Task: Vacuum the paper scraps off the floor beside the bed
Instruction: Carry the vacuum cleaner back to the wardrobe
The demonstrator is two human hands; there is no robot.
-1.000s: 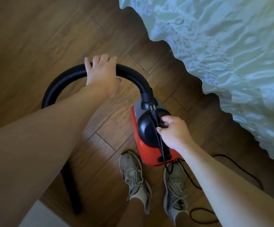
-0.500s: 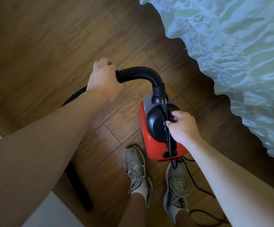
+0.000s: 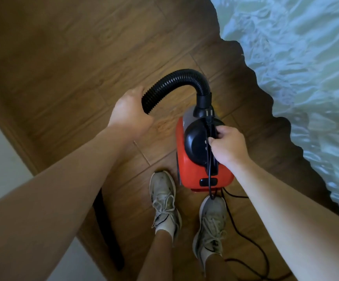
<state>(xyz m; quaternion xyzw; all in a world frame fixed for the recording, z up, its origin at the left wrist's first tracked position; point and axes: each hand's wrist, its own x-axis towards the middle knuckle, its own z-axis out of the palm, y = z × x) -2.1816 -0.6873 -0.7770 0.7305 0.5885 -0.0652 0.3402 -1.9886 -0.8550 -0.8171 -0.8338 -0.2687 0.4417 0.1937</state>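
A small red and black vacuum cleaner point(image 3: 197, 157) hangs above the wooden floor point(image 3: 63, 63), in front of my feet. My right hand point(image 3: 227, 147) grips its black top handle together with the power plug and cord. A ribbed black hose point(image 3: 176, 82) arches out of the vacuum's front and curves left. My left hand point(image 3: 128, 112) is closed around the hose where it bends down. The black nozzle tube point(image 3: 107, 230) runs under my left forearm toward the floor. No paper scraps show in view.
The bed with a rumpled pale blue cover point(image 3: 298, 74) fills the upper right. A white wall and wooden skirting point(image 3: 4, 159) run along the left. The black power cord point(image 3: 243, 238) trails on the floor by my right shoe point(image 3: 211, 226); my left shoe point(image 3: 164, 201) stands beside it.
My left hand has slid down the hose toward me, so the hose arch now stands free. The view has shifted left; the bed sits further right and the white wall shows.
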